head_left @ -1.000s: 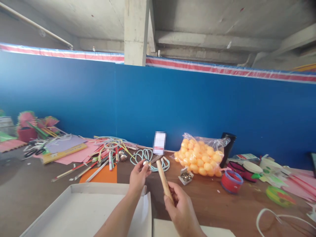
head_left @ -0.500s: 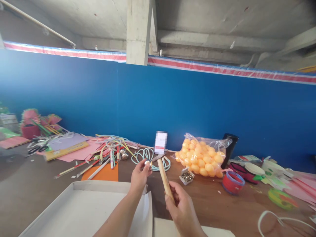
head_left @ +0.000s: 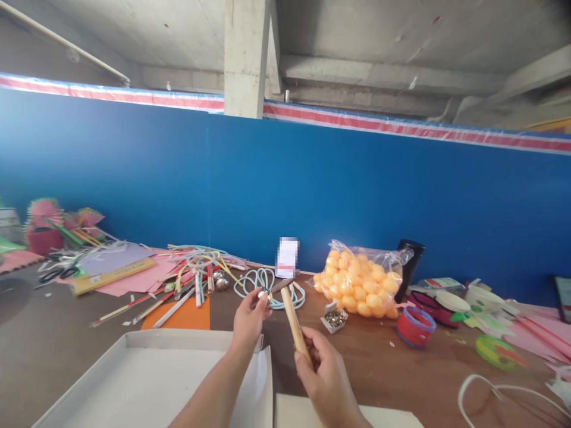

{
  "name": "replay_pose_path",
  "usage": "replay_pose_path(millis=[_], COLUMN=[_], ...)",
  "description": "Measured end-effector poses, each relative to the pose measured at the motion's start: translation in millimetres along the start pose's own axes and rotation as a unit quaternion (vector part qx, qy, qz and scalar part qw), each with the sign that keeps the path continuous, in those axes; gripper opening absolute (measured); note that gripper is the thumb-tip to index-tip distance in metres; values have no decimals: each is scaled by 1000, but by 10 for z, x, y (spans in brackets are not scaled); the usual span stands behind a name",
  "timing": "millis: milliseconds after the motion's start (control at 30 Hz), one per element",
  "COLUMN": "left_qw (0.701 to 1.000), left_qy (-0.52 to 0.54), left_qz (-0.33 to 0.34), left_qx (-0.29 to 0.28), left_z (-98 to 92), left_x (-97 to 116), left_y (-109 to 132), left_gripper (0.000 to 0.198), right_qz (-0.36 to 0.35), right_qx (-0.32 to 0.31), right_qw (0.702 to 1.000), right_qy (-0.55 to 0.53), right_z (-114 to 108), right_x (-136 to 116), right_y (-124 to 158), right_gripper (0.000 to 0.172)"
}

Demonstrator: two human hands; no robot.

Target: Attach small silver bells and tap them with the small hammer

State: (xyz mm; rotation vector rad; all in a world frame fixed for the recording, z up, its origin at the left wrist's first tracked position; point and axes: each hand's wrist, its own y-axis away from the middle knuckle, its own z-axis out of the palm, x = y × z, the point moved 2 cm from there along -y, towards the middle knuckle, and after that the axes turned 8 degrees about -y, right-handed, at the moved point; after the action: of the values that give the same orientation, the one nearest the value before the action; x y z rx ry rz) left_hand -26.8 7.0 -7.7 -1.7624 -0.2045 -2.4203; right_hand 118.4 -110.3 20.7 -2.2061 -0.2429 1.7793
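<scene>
My right hand (head_left: 323, 374) is wrapped round the wooden handle of a hammer (head_left: 292, 318), which points up and away. Its dark metal head lies just right of my left fingers. Between the thumb and fingers of my left hand (head_left: 250, 318) is a shiny silver ball (head_left: 264, 295), partly covered by the fingertips. Behind both hands, a coiled pale blue cord (head_left: 255, 280) lies on the table. Two similar silver balls (head_left: 221, 280) rest left of the coil. A small open box of metal pieces (head_left: 334, 319) stands right of the hammer.
A white shallow box (head_left: 156, 380) lies under my left forearm. A clear bag of orange balls (head_left: 361, 282) stands at the back, beside a black cylinder (head_left: 408, 264). Paper, sticks and scissors (head_left: 57, 273) clutter the left. Tape rolls (head_left: 416, 328) and a white cable (head_left: 466, 395) are right.
The whole view has shifted slightly, so things appear a little further left. Both hands keep their holds on the ball and the hammer, with hardly any movement between them.
</scene>
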Motion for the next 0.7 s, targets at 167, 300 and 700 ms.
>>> replay_pose_path(millis=[167, 300, 700], left_qw=[1000, 1000, 1000], left_qy=[-7, -13, -16], left_qz=[0, 4, -1], left_qx=[0, 0, 9], left_z=[-12, -18, -17], left_x=[-10, -8, -9], left_y=[-9, -9, -13], left_gripper=[37, 35, 36], right_qz=[5, -12, 3], right_qx=[-15, -2, 8], right_qw=[1000, 1000, 1000], right_qy=[10, 12, 15], right_z=[-7, -11, 4], right_x=[-41, -53, -15], right_y=[1, 5, 4], right_gripper=[33, 34, 36])
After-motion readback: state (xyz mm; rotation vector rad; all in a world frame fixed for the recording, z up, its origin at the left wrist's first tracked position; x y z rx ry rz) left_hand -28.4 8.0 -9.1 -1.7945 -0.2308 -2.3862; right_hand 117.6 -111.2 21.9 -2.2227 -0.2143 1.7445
